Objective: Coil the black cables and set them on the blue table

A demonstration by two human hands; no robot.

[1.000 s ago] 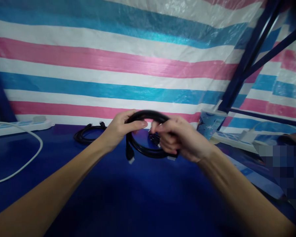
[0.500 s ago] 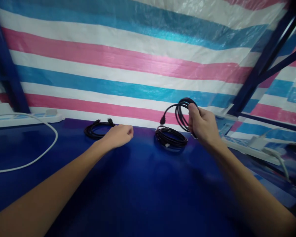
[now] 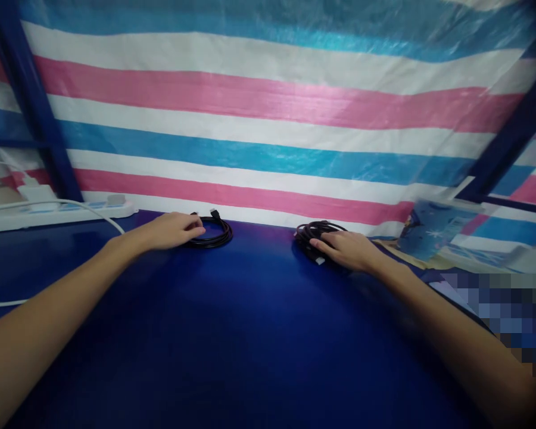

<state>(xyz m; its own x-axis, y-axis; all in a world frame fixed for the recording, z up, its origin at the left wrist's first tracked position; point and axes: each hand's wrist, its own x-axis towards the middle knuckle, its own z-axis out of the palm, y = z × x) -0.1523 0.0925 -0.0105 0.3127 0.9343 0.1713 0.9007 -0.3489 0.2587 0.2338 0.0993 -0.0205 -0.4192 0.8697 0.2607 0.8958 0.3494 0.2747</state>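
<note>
A coil of black cable (image 3: 226, 235) lies on the blue table at the left, with a dark plug (image 3: 214, 213) sticking up at its far side. My left hand (image 3: 172, 231) is over the coil's left part, thumb and fingers slightly apart; whether they touch the cable I cannot tell. To the right, black coiled cables (image 3: 310, 231) lie heaped together, a metal-tipped plug (image 3: 320, 260) at their near edge. Across this heap's right side rests my right hand (image 3: 346, 249), thumb stretched out, its fingers loosely over the coils and partly hidden.
A white power strip (image 3: 93, 211) with a white cord (image 3: 4, 302) lies at the left on the blue table (image 3: 232, 333). Behind hangs a striped sheet (image 3: 250, 131). A bluish packet (image 3: 433, 229) stands at the right, near another strip (image 3: 486, 256) and a blurred-out area.
My right hand has lowered its cable coil onto the one on the table and loosened its fingers. My left hand has moved from the left coil's right side to its left and uncurled. The view has shifted.
</note>
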